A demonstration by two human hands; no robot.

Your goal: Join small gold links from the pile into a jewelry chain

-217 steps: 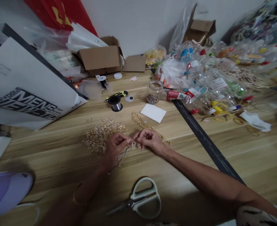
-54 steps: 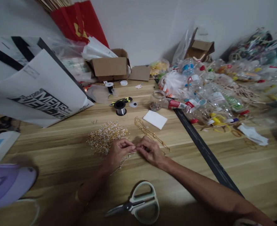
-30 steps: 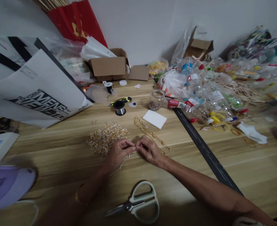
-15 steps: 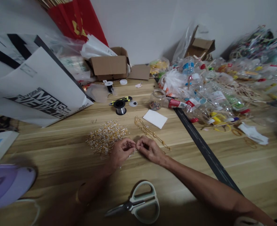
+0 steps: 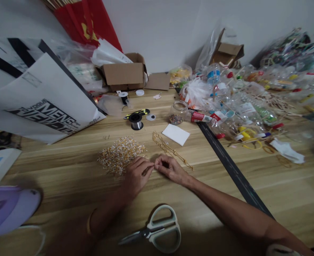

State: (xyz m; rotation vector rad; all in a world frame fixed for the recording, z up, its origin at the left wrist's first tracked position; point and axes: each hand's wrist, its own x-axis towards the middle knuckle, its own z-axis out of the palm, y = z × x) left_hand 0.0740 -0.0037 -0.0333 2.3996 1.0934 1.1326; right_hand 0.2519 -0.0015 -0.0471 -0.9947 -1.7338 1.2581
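Observation:
My left hand (image 5: 139, 174) and my right hand (image 5: 171, 170) meet fingertip to fingertip above the wooden table (image 5: 205, 199). Both pinch at something too small to make out. Beside the left hand lies a loose heap of small gold and clear beads or links (image 5: 121, 153). A gold beaded chain (image 5: 170, 149) stretches out just behind the right hand. A folded white paper (image 5: 176, 134) rests beyond the chain. Nearer to me, scissors with pale handles (image 5: 157, 229) lie with the blades pointing left.
Behind the heap stand a wire spool (image 5: 136, 122) and a yellow-black cutter (image 5: 142, 112). A jar of beads (image 5: 177, 113) borders a spread of plastic bottles (image 5: 247, 110). At left are a white paper bag (image 5: 47, 99) and a purple iron-like object (image 5: 10, 209). A cardboard box (image 5: 123, 74) stands behind.
My left hand has rolled over, its back now turned more upward and its fingers drawn closer together. The right hand stays almost still, fingertips still meeting the left.

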